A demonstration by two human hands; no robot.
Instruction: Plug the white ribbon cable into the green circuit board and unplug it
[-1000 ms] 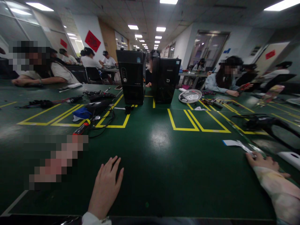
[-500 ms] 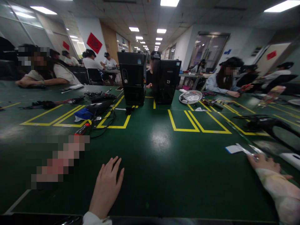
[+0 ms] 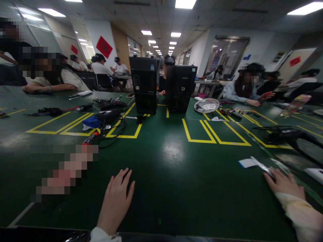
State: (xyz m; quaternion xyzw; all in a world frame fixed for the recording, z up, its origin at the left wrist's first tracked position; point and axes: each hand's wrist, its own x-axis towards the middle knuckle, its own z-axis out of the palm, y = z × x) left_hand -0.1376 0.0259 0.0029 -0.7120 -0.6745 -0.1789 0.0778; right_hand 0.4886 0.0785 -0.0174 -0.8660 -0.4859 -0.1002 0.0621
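Note:
My left hand (image 3: 117,198) lies palm down on the green table (image 3: 176,195), fingers stretched out and thumb apart, holding nothing. Over at the right, my right hand (image 3: 285,185) rests palm down with its thumb spread from the fingers. Its fingertips touch or cover the near end of a thin white strip (image 3: 261,164). The strip's far end is a flat white piece (image 3: 248,163) with a blue edge. I cannot make out exactly what this is.
Two black computer towers (image 3: 145,85) (image 3: 183,89) stand ahead. A white round basket (image 3: 207,105) sits right of them. Cables and a blue-and-black item (image 3: 92,122) lie left, near a red-and-black handle (image 3: 91,138). A black curved object (image 3: 297,136) lies right. Several people sit around.
My right hand and the white strip have shifted slightly left and towards me. My left hand stays in place. A standing person has come into view at the far left.

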